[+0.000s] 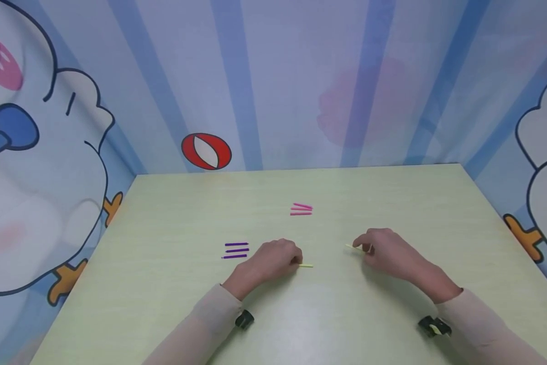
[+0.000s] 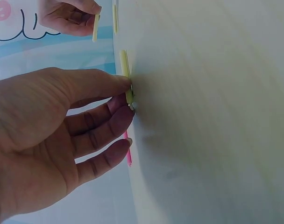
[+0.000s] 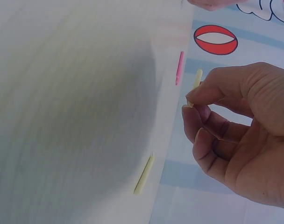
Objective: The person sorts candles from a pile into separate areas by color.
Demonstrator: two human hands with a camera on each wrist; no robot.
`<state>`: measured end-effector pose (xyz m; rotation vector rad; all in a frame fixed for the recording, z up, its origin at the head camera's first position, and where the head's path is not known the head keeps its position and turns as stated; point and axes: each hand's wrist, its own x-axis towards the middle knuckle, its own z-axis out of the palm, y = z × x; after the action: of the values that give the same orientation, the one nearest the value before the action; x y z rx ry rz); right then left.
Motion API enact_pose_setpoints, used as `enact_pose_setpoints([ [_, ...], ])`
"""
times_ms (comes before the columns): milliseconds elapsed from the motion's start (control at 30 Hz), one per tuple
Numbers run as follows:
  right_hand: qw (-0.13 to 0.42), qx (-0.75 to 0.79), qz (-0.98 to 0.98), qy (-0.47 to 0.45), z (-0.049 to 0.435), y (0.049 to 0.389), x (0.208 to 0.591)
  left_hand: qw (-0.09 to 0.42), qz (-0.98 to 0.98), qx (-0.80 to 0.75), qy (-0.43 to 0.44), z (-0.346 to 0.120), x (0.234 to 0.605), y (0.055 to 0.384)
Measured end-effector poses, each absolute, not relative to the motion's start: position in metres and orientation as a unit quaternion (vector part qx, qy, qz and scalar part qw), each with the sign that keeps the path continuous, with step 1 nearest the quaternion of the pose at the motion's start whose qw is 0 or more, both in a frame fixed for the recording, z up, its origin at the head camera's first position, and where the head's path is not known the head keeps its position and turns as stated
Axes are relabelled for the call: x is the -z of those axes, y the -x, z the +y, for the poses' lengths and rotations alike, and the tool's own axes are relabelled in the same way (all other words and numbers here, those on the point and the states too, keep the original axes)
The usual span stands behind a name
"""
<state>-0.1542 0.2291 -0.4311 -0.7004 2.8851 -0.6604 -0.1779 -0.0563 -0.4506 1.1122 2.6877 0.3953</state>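
Between thumb and fingertips, my left hand (image 1: 275, 258) pinches a thin yellow candle (image 2: 125, 70), low over the table (image 1: 173, 213). Its wick end points back toward my fingers in the left wrist view. My right hand (image 1: 387, 253) pinches another yellow candle (image 1: 353, 247), raised above the table. A third yellow candle (image 3: 144, 173) lies on the tabletop below the right hand; the hand hides it in the head view. Three purple candles (image 1: 236, 250) lie in a stack of rows just left of my left hand.
Three pink candles (image 1: 301, 209) lie farther back, two of them nearly parallel and one slanted. The table's far edge meets a blue striped backdrop (image 1: 291, 86) with cartoon figures, and printed side panels stand left and right.
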Motion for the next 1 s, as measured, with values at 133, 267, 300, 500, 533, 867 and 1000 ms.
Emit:
enact_pose_setpoints([
  [133,0.040,0.222,0.949,0.220,0.240,0.155,0.429,0.104,0.912,-0.131,-0.375,-0.055,0.451,0.178],
  [267,0.031,0.229,0.951,0.204,0.252,0.157,0.429,0.107,0.912,-0.131,-0.374,-0.055,0.451,0.178],
  [300,0.031,0.230,0.952,0.200,0.255,0.158,0.429,0.109,0.912,-0.132,-0.374,-0.055,0.451,0.177],
  [500,0.026,0.235,0.952,0.193,0.264,0.161,0.429,0.106,0.912,-0.133,-0.374,-0.055,0.451,0.178],
  [533,0.023,0.235,0.953,0.193,0.265,0.162,0.430,0.105,0.912,-0.133,-0.374,-0.056,0.451,0.178],
  [867,0.025,0.219,0.959,0.176,0.277,0.166,0.438,0.104,0.911,-0.133,-0.377,-0.056,0.452,0.177],
  [1000,0.022,0.220,0.960,0.170,0.280,0.168,0.440,0.098,0.911,-0.129,-0.379,-0.057,0.451,0.177],
])
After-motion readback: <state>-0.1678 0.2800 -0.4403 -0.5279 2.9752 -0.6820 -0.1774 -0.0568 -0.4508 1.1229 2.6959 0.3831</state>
